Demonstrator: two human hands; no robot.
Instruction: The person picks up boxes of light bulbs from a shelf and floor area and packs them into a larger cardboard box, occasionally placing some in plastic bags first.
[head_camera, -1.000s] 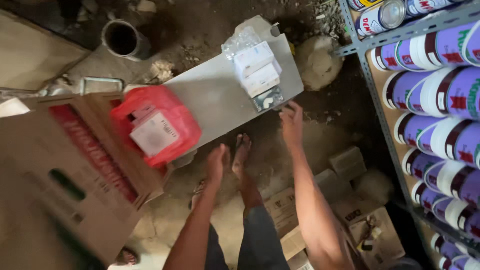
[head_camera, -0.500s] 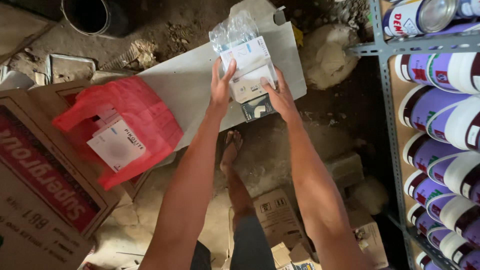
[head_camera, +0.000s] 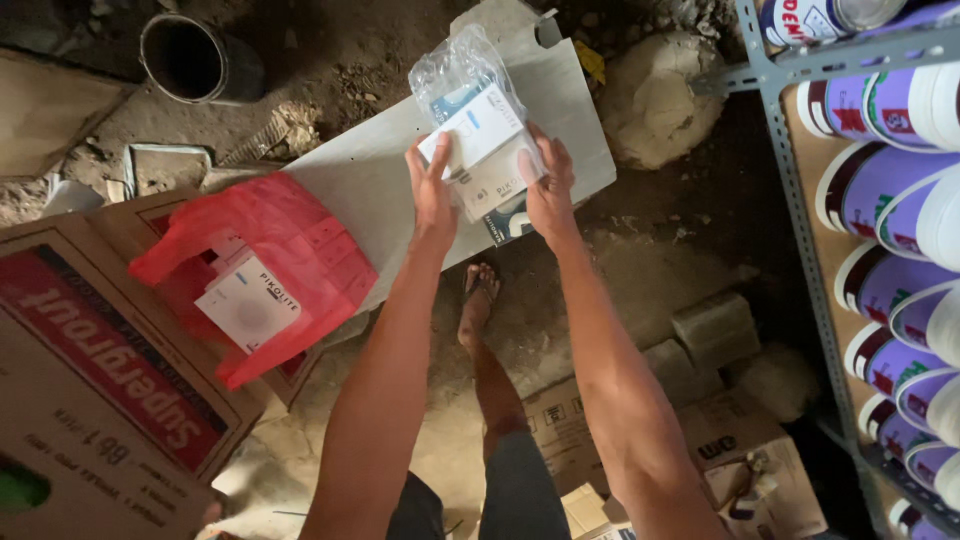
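my left hand and right hand clamp the clear bag of small white boxes from both sides, fingers closed on it, lifted just above the grey tabletop so the boxes stay stacked.

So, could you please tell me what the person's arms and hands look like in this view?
Both arms are bare from the elbow down, with no sleeves showing. The left hand and right hand wear no gloves, and no rings, watch or bracelets are visible. The forearms look lean, and the fingers are slim.
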